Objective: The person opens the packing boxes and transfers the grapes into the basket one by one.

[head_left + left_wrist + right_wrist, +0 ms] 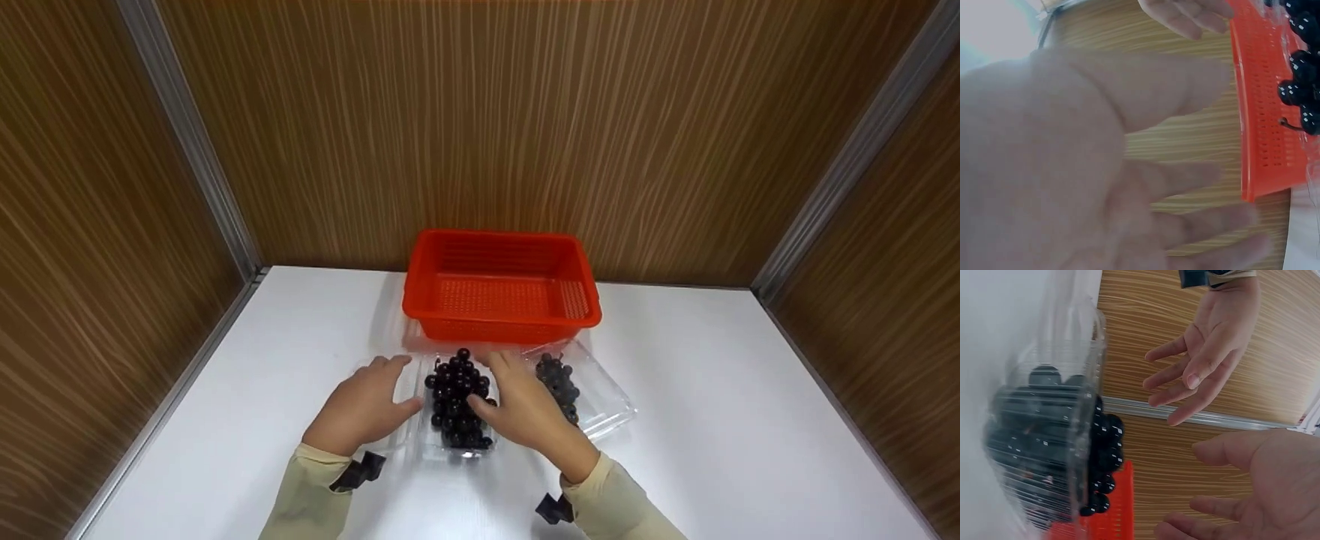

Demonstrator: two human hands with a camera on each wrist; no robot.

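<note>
A bunch of dark grapes (456, 401) lies in a clear plastic box (435, 451) in the middle of the head view. To its left is my left hand (360, 409), fingers spread and thumb pointing toward the grapes. My right hand (529, 405) is at the other side, thumb and fingertips overlapping the right edge of the bunch in this view. Nothing is held in the left palm in the left wrist view. In the right wrist view, the right hand (1275, 486) is spread too, with the box wall (1081, 433) and grapes (1107, 444) apart from it.
A red perforated basket (502, 330) stands behind the grapes, near the wood-grain back wall (495, 120). Right of my right hand, a second grape bunch (559, 382) lies with a clear plastic container (604, 397). The white table (720, 420) is bounded by panels on both sides.
</note>
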